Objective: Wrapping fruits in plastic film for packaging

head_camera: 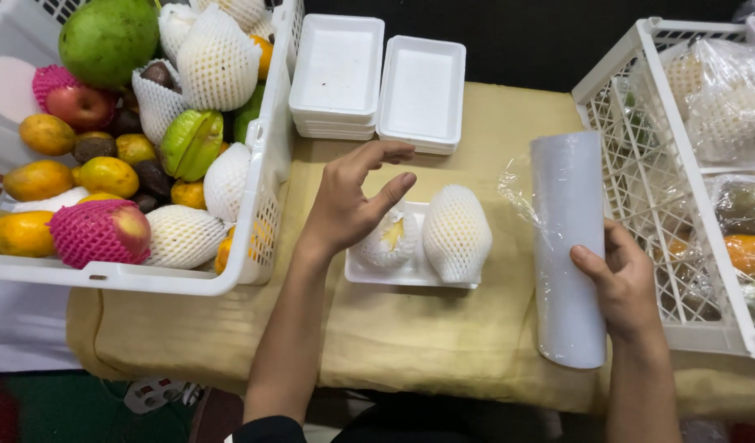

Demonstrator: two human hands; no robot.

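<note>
A white foam tray (363,273) lies on the tan cloth at the middle, holding two fruits in white foam netting: a small one (390,238) on the left and a larger one (456,232) on the right. My left hand (350,199) hovers just above the small fruit, fingers apart, holding nothing. My right hand (620,280) grips a roll of clear cling film (567,238) lying lengthwise to the right of the tray; a loose flap of film sticks out toward the tray.
A white crate (258,246) at left is full of mixed fruit, some netted. Two stacks of empty white foam trays (377,82) sit at the back. A white crate (640,164) at right holds wrapped trays. The table's front edge is near me.
</note>
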